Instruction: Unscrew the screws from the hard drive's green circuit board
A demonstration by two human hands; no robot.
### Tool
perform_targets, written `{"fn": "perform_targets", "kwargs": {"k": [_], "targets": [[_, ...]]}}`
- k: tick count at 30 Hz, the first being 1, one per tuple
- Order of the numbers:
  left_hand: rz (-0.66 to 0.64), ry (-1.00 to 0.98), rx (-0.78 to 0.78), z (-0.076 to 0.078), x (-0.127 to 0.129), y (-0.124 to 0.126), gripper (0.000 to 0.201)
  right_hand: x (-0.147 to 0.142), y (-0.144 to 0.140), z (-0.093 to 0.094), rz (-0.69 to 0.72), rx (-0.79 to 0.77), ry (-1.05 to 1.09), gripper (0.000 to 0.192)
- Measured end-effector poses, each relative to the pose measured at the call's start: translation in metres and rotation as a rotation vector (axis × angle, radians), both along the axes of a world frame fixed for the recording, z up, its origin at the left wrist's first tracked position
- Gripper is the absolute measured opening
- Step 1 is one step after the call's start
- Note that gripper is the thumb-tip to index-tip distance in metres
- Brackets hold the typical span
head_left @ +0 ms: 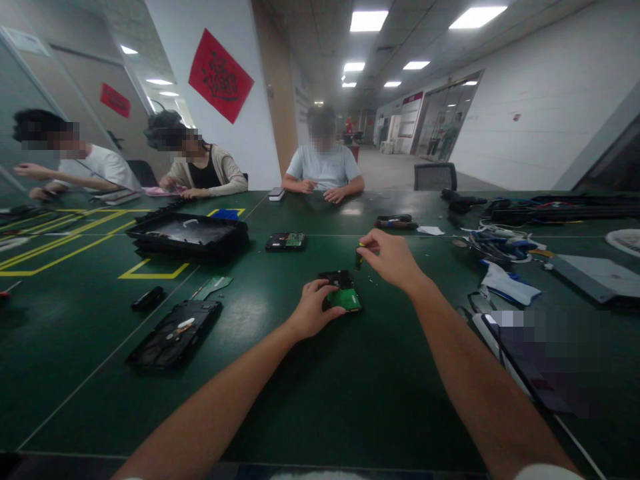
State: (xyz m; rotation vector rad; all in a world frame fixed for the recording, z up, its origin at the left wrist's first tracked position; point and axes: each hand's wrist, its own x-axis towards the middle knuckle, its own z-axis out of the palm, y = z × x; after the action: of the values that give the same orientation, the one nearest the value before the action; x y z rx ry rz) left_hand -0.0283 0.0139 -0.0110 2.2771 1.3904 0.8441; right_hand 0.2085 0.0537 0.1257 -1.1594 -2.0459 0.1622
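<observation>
My left hand (314,308) grips a hard drive (336,279) lying on the green table, fingers over its top and thumb along the near edge. Part of its green circuit board (349,299) shows beside my fingers. Just above and right of the drive, my right hand (393,259) pinches a small screwdriver (359,257) with a dark and yellow handle, held upright. Its tip is too small to make out. Tiny bits, perhaps screws, lie on the table below it. Farther back rests another hard drive (285,241), board side up.
To the left are a black plastic housing (187,233), a black flat casing (173,337), a loose green board (213,287) and a small black piece (149,299). A phone-like device (527,367), gloves (510,285) and cables lie right. Three people sit across the table.
</observation>
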Motion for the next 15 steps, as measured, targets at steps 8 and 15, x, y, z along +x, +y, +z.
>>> {"fn": "perform_targets", "kwargs": {"k": [8, 15], "targets": [[-0.002, -0.004, 0.0, 0.0028, 0.0006, -0.0014, 0.06, -0.0008, 0.0, 0.0027, 0.049, 0.0, -0.025, 0.01], [0.003, -0.006, 0.002, 0.003, 0.0014, -0.0022, 0.059, 0.0014, 0.0023, -0.0027, -0.024, -0.042, 0.051, 0.009]]}}
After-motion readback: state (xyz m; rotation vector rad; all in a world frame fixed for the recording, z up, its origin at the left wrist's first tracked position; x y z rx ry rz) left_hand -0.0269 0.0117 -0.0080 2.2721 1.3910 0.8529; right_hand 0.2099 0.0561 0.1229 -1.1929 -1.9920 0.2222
